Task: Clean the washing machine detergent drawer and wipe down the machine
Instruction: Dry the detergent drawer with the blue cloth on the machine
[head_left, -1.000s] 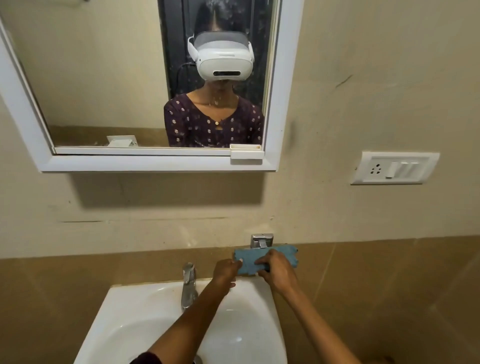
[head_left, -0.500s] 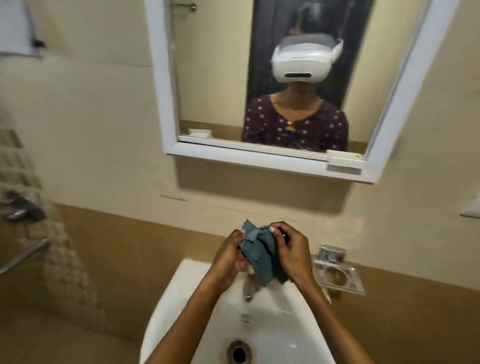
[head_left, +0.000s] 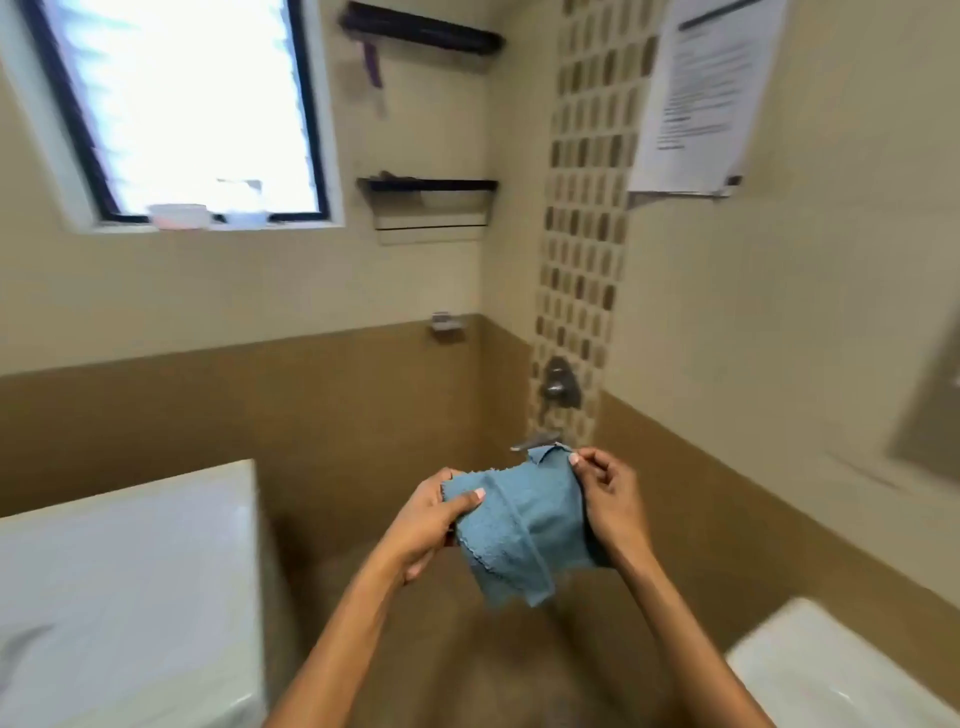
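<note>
A blue cloth (head_left: 524, 525) hangs in the lower middle of the frame, held between both hands. The left hand (head_left: 431, 519) pinches its left edge under the thumb, and the right hand (head_left: 613, 509) grips its upper right corner. A white washing machine (head_left: 124, 587) fills the lower left and a sink (head_left: 831, 670) the lower right. A window (head_left: 192, 104) is at upper left.

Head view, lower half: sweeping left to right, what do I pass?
White machine top → left hand → blue cloth, pinched by both hands → right hand → white sink at the bottom right corner.
</note>
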